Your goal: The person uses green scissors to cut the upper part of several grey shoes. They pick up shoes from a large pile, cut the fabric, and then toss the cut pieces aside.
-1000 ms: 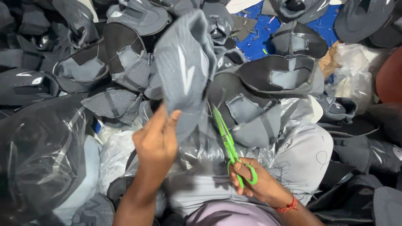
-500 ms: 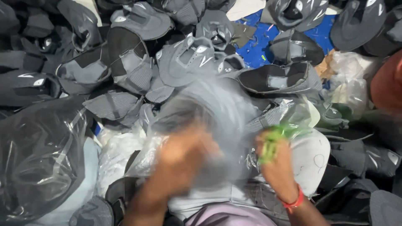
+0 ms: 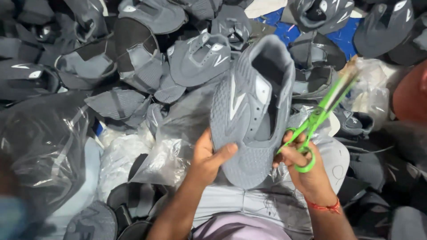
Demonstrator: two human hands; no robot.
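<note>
L hand (image 3: 208, 156) under grey shoe upper (image 3: 251, 111).

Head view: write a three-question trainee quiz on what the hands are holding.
1. True or false: the left hand grips the grey shoe upper.
2. What colour are the handles of the scissors?
3. The right hand holds: A) a plastic bag, B) the scissors, C) nothing.

Key: 1 true; 2 green; 3 B.
</note>
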